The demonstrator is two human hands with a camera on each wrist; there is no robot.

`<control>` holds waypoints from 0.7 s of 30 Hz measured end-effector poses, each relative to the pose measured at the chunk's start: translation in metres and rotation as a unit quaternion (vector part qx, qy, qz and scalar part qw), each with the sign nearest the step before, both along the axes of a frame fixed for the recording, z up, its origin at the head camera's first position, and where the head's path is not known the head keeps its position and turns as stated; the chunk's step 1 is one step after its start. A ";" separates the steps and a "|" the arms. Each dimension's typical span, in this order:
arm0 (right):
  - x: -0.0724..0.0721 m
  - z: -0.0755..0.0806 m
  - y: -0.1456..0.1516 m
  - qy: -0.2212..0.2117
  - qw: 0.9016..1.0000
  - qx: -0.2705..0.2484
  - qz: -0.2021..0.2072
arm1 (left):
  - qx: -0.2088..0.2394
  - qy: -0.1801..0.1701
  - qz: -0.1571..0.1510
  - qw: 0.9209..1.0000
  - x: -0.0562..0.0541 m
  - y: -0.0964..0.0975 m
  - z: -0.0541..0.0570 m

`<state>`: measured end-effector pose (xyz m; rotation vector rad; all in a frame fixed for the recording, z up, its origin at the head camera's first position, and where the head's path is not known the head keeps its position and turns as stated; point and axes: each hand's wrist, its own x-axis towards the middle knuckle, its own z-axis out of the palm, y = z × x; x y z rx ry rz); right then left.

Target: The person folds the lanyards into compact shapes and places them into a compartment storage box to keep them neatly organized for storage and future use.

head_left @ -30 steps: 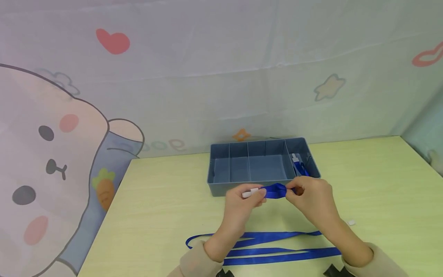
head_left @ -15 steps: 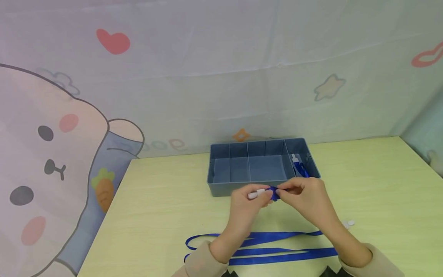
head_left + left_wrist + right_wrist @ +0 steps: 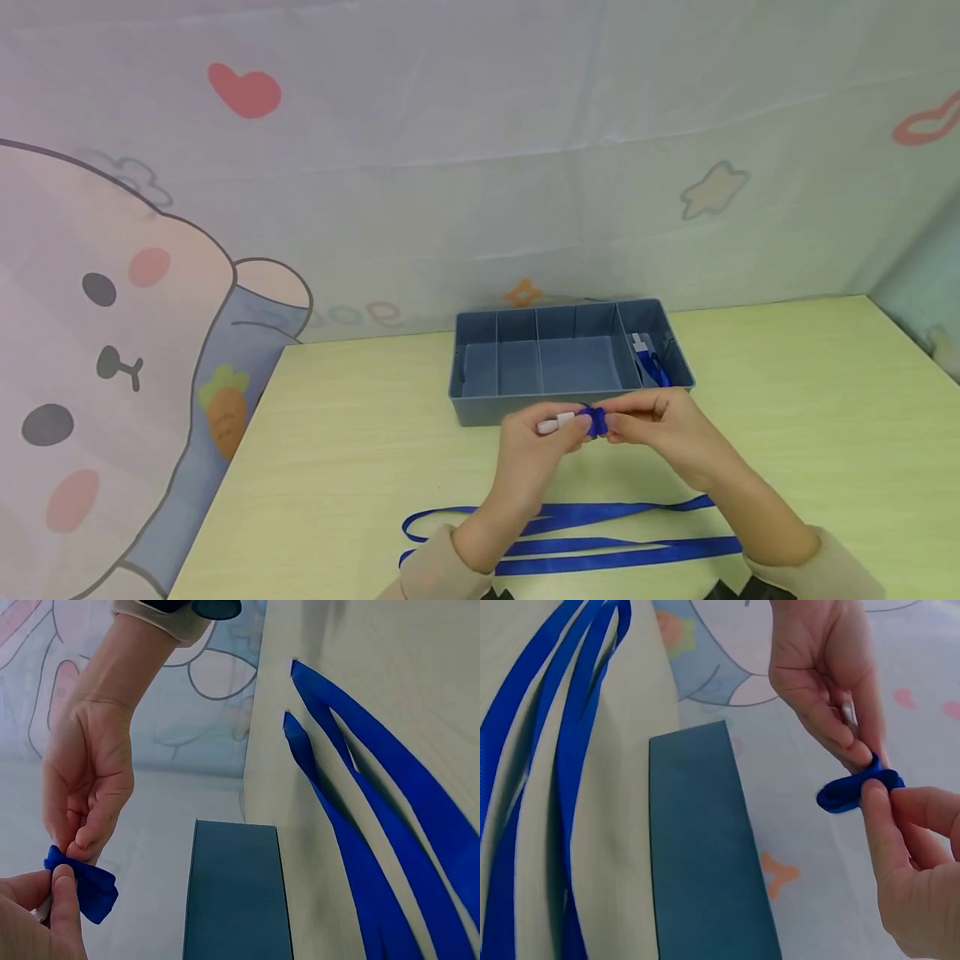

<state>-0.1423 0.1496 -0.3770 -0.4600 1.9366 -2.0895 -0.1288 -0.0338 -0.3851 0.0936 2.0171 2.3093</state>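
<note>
A blue lanyard [image 3: 594,421] is folded into a small bundle between my two hands, raised in front of the tray. My left hand [image 3: 525,446] pinches its left end, where a white plastic clip [image 3: 555,422] sticks out past the thumb. From the other side, my right hand [image 3: 667,433] pinches the folded band between thumb and fingers. Seen from the left wrist, the bundle [image 3: 91,891] fans out beyond the left fingertips. In the right wrist view the folded strap [image 3: 847,792] forms a flat loop at the right fingertips.
Behind the hands stands a grey-blue divided tray [image 3: 517,410]; its right compartment holds another blue lanyard [image 3: 651,365] with a white clip. More blue lanyards [image 3: 600,546] lie stretched out on the table [image 3: 360,425], under the forearms. A printed cloth [image 3: 465,167] hangs behind.
The stretch of blue band between the hands has shortened into a compact bundle. My right hand has come in leftward to meet the left, which shifted slightly right.
</note>
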 end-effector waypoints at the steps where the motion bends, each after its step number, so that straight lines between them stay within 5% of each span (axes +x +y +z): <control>1: 0.000 -0.002 0.000 0.000 1.000 -0.006 -0.002 | 0.002 0.000 -0.001 1.000 0.000 0.000 0.000; 7: 0.000 -0.005 -0.006 0.006 0.998 0.022 -0.064 | 0.013 -0.007 0.001 1.000 0.001 0.000 0.000; 13: 0.002 -0.004 -0.012 0.083 0.984 0.115 -0.108 | 0.016 -0.014 0.007 1.000 0.001 0.001 0.000; 17: 0.003 -0.004 -0.015 0.121 0.973 0.149 -0.126 | 0.020 -0.015 0.010 1.000 0.001 0.002 0.001; 21: 0.001 -0.006 -0.014 0.135 0.974 0.140 -0.120 | 0.021 -0.024 -0.003 0.999 -0.002 0.000 0.000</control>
